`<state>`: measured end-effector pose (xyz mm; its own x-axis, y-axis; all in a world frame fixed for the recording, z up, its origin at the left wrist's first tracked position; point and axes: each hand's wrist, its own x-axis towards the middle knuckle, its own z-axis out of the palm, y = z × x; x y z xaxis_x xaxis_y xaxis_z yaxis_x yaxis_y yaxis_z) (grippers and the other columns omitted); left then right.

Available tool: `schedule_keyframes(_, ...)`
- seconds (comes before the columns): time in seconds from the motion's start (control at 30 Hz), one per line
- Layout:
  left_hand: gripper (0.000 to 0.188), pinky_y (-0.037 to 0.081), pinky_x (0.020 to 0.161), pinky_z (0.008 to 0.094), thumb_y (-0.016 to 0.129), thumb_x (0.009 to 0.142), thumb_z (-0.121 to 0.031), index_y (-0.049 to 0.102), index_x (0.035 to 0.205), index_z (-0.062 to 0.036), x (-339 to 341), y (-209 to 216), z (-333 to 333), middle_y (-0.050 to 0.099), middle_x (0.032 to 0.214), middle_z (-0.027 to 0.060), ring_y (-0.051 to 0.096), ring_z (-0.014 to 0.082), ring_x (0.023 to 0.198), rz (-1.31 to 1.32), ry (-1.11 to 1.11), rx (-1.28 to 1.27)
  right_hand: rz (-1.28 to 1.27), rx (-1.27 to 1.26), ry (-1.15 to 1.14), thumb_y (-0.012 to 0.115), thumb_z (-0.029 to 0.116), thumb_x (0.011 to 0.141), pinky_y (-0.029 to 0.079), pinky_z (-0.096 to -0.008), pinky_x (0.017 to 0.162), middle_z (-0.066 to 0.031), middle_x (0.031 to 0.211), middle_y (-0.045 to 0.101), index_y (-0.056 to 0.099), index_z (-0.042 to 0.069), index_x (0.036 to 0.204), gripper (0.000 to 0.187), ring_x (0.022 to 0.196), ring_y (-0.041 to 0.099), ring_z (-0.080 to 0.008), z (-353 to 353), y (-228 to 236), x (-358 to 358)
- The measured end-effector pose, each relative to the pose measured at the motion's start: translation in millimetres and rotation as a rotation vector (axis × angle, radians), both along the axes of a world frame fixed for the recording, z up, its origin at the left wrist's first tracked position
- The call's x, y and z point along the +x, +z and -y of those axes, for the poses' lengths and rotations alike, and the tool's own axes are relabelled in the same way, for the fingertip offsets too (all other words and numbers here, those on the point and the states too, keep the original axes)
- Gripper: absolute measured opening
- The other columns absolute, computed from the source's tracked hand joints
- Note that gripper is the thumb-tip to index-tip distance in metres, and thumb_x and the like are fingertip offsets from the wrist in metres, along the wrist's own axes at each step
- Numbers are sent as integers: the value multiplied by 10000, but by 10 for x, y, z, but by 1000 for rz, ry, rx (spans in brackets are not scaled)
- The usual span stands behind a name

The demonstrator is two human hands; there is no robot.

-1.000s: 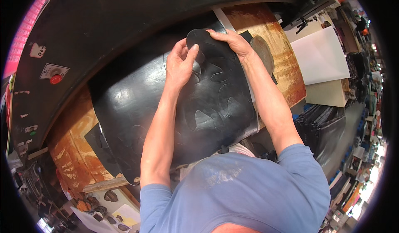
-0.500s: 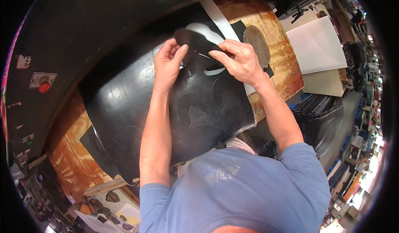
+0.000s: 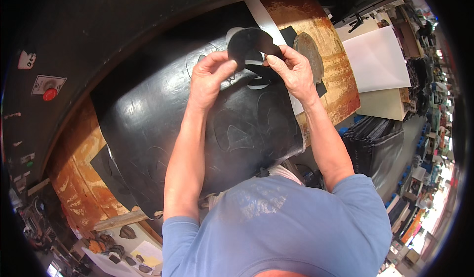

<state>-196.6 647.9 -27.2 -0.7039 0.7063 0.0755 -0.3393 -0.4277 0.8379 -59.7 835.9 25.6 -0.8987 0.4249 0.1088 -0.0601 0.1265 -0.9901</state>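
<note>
In the head view, the left hand [image 3: 210, 77] and right hand [image 3: 291, 67] pinched a black cut-out piece [image 3: 249, 44] by its lower edges, lifted above the large black sheet [image 3: 163, 124]; it looked thin, light and floppy; the rusty-brown table [image 3: 331, 64] lay open to the right.

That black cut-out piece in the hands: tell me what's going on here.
A person in a blue shirt holds a black cut-out piece up between both hands, the left hand and right hand pinching its edges just above a large black sheet. The sheet lies on a worn orange-brown worktable and shows cut outlines and a pale opening beneath the piece. A white sheet lies on the right, a red button on the machine to the left.
</note>
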Motion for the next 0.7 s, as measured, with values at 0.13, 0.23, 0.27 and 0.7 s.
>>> schedule_keyframes(0.13, 231, 511, 1089, 347, 676, 1046, -94, 763, 1256, -48, 31, 0, -30, 738, 1292, 77, 667, 167, 1211, -110, 31, -15, 2, 64, -58, 749, 220, 1047, 521, -237, 783, 21, 944, 741, 748, 9, 1086, 215, 867, 643, -54, -3, -70, 69)
schedule_keyframes(0.23, 300, 500, 1119, 358, 589, 1080, -91, 730, 1339, -40, -12, 22, -24, 725, 1339, 97, 656, 185, 1260, -138, 24, -106, -33, -10, -229, 732, 213, 1058, 510, -227, 769, 22, 926, 735, 739, 22, 1043, 192, 851, 632, -44, -45, -153, 89)
schedule_keyframes(0.27, 308, 507, 1105, 348, 585, 1076, -76, 722, 1349, -36, -13, 32, -19, 731, 1334, 96, 662, 178, 1247, -141, 2, -128, -25, -178, -320, 713, 207, 1068, 497, -220, 740, 30, 908, 724, 731, 51, 1017, 166, 807, 618, -41, -77, -176, 83)
schedule_keyframes(0.7, 399, 507, 1137, 343, 602, 1113, -198, 646, 1448, 15, -45, 377, 560, 675, 1437, 135, 629, 200, 1322, -298, 267, -727, -117, -428, -163, 715, 168, 1063, 517, -267, 906, -42, 959, 751, 735, 19, 1083, 152, 908, 686, -110, 204, -167, -45)
